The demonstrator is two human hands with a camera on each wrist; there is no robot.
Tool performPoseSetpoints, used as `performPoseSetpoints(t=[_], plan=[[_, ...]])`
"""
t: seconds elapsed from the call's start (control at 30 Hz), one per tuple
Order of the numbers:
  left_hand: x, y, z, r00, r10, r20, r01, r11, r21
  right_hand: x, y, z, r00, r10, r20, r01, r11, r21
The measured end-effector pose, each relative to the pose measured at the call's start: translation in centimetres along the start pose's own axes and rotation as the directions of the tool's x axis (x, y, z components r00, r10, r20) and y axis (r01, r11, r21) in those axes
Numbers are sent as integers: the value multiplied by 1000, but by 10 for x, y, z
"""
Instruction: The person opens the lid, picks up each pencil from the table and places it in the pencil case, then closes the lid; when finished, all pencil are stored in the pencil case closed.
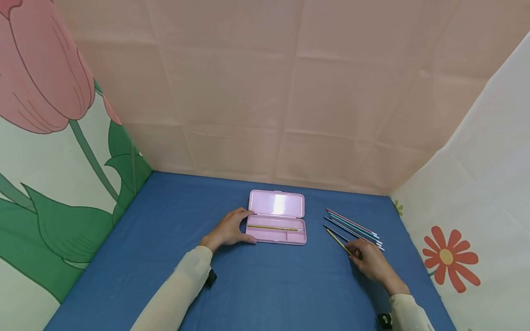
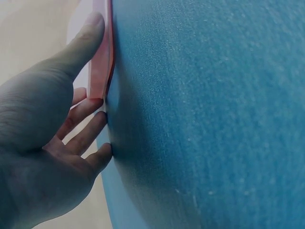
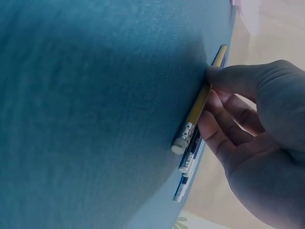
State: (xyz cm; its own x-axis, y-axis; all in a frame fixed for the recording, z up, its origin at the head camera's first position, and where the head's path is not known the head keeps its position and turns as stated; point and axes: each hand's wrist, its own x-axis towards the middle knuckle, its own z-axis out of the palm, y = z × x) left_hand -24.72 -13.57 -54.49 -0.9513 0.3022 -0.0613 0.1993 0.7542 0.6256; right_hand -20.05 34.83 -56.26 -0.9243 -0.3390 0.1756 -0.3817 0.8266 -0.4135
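A pink pencil case (image 1: 269, 236) lies with its lid (image 1: 265, 202) raised at the back. One yellow pencil (image 1: 273, 228) rests lengthwise inside it. My left hand (image 1: 231, 228) holds the case's left end, thumb at the front edge and index finger near the hinge; the left wrist view shows the thumb along the case wall (image 2: 100, 71). To the right, my right hand (image 1: 370, 263) pinches another yellow pencil (image 3: 198, 106) near its eraser end, between thumb and fingers. Beside that pencil lies a dark pencil (image 1: 335, 233), partly hidden by the hand.
Several more pencils (image 1: 352, 225), red, green and dark or pale, lie side by side behind the right hand. Blue cloth (image 1: 281, 285) covers the table. A beige sheet (image 1: 269, 92) hangs at the back, with patterned white sheets (image 1: 476, 193) at the sides.
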Motion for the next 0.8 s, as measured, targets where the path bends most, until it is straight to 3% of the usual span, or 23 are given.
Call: performPoseSetpoints(t=[0.57,0.8], plan=[[3,-4,2,1000,-6,-3,6,1000,-14,-1,-5,-6,1000,14,13,-15,1000,22],[3,-4,1,1000,-1,0,1,1000,-4,9,-13,-12,999,-42,-8,43,998,40]])
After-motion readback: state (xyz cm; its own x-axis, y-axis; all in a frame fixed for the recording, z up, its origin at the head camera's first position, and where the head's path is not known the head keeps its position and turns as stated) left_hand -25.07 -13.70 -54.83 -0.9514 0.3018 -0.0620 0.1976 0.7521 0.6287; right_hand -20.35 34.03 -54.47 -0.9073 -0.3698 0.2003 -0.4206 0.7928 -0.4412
